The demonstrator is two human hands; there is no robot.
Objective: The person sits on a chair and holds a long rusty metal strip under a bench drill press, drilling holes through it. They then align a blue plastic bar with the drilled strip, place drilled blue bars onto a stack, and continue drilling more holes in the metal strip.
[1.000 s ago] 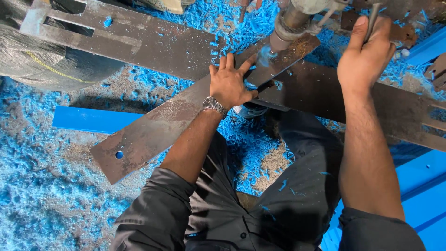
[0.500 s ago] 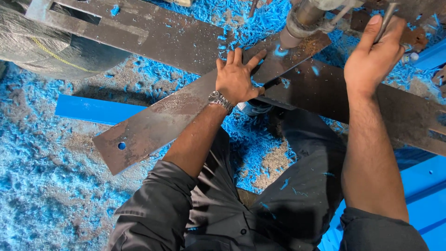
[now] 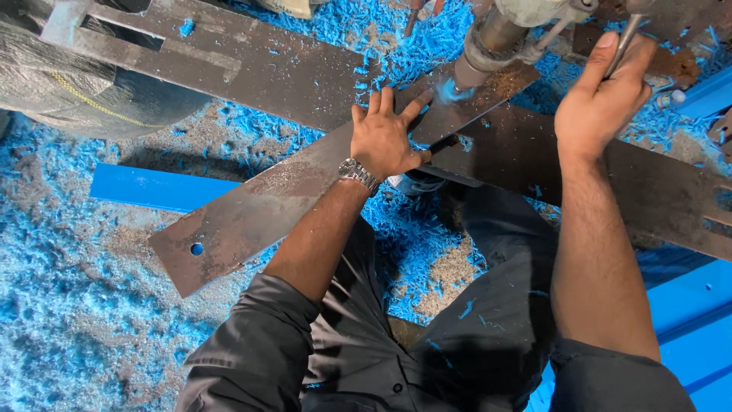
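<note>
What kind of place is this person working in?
Most likely a metal workshop. A drill spindle comes down on a rusty steel plate that the left hand presses flat, the right hand grips a lever, and blue shavings cover the floor.

No labels, signs or screens show anywhere in the frame. The only thing like a package is a sack (image 3: 84, 84) at the upper left: a bulging, rounded bundle of dark grey woven cloth, cut off by the left edge of the frame, with a thin yellow thread running in a slanting line across its side. It lies against a rusty plate (image 3: 252, 65) on its right.
</note>
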